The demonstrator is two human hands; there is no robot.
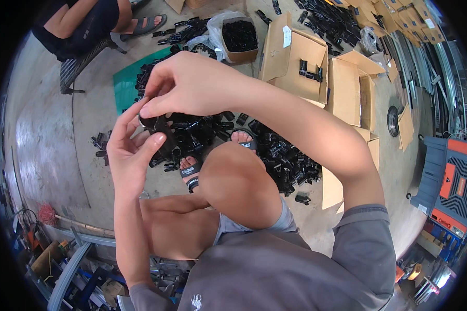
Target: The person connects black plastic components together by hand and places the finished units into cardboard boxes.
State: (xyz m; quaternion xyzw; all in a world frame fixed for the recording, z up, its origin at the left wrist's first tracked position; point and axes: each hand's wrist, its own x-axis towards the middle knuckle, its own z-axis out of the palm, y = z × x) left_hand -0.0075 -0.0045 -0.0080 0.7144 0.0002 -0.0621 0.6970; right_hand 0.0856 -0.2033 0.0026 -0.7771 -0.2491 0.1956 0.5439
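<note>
In front of me, my left hand is closed around a black plastic fitting shaped like a short tube with a round end. My right hand reaches across from the right, thumb and fingers pinched at the fitting's round upper end. Its fingertips meet those of my left hand there, so part of the rim is hidden. Behind and below both hands lies a heap of similar black fittings, spread around my sandalled feet.
Open cardboard boxes stand to the right; one holds a few black fittings. A bag-lined carton of small black parts is ahead, near a green sheet. Someone sits on a woven stool at upper left. A grey-orange cart stands right.
</note>
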